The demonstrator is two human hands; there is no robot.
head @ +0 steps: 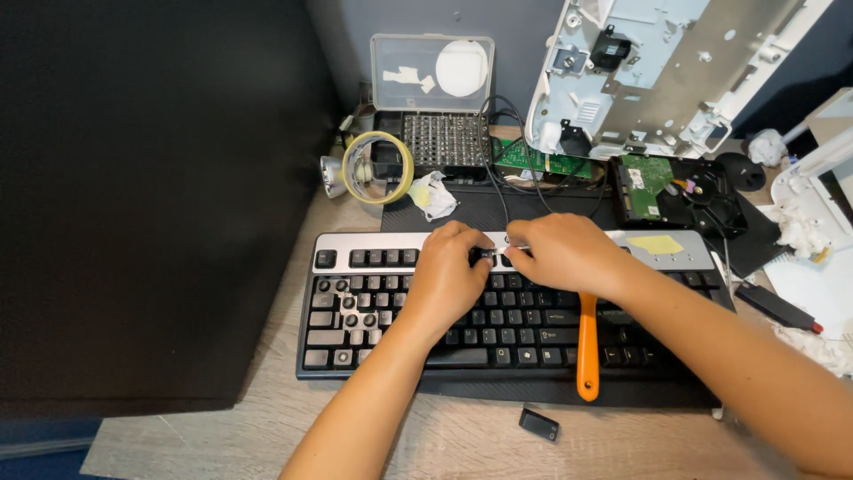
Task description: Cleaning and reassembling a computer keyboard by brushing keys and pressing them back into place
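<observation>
Centre of frame: left hand and right hand met over the top key rows of the black keyboard, fingertips pinched together on a small black keycap. An orange-handled tool lay across the keys below the right wrist; a loose black keycap sat on the desk at lower centre.

A single head-worn camera looks steeply down and forward from close above the desk. The keyboard fills mid-frame beneath the fingers; clutter lies beyond them, near the top edge.
</observation>
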